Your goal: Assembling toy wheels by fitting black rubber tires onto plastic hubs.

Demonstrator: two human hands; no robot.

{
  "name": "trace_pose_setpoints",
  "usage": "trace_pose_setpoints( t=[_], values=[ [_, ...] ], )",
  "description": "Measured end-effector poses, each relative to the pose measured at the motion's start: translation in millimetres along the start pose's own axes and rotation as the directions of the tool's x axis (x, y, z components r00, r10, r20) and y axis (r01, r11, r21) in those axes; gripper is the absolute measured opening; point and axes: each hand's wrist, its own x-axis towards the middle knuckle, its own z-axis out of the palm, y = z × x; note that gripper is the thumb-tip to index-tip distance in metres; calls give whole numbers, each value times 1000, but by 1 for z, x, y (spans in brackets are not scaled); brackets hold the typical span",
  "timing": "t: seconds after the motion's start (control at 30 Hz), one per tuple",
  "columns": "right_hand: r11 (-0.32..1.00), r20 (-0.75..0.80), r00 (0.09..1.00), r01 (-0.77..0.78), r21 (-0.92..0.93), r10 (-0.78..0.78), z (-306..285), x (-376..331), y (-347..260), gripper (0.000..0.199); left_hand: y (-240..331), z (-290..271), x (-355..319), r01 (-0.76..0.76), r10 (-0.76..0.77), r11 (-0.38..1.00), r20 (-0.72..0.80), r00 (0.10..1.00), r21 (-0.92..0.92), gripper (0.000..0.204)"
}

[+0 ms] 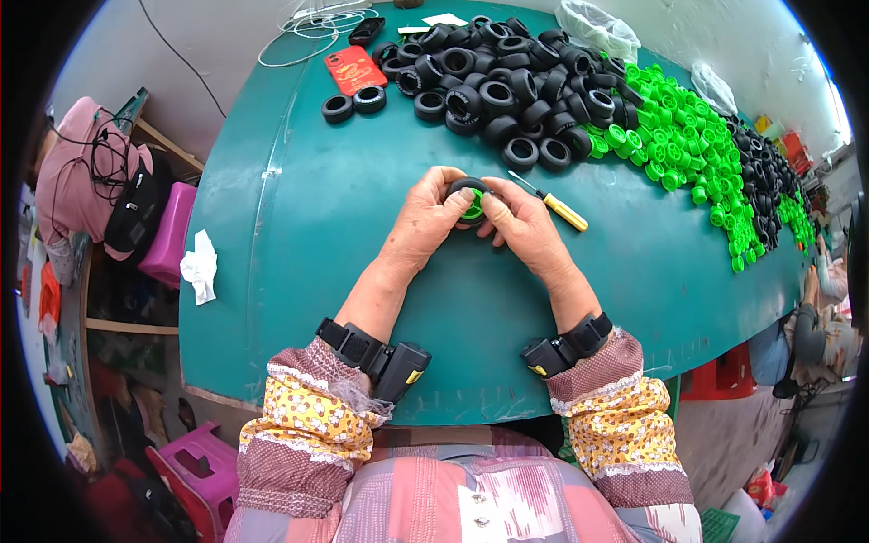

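Both my hands grip one small toy wheel over the green table (380,217). Its black tyre (468,184) sits around a bright green wheel hub (473,206), partly covered by my thumbs. My left hand (429,213) is closed on the tyre's left side. On the other side my right hand (523,222) is closed too, its thumb pressed against the hub. A screwdriver (565,211) with a yellow handle lies just beyond my right hand, its thin shaft pointing away to the left.
A large heap of black tyres (498,95) covers the far side, with a pile of green hubs (674,127) to its right. Two loose tyres (353,104) lie beside a red phone (355,70). Crumpled white tissue (200,268) rests at the left edge. Another person (828,308) sits far right.
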Motion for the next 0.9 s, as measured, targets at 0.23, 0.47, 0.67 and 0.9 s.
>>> trace_pose_setpoints(
  t=[0.23,0.47,0.67,0.9],
  values=[
    [935,-113,970,171,-310,-215,-9,-1,1,25,1,0,4,11,-26,985,81,996,175,32],
    [977,-28,985,163,-140,-168,-7,-4,-1,26,4,1,-2,34,-52,993,164,985,116,28],
    [941,-51,970,218,-259,-239,-7,-3,2,26,-2,8,-2,-73,54,931,62,997,359,24],
    [847,-140,922,261,-463,-360,1,-4,1,17,-4,14,-2,-125,134,910,5,991,396,18]
  ],
)
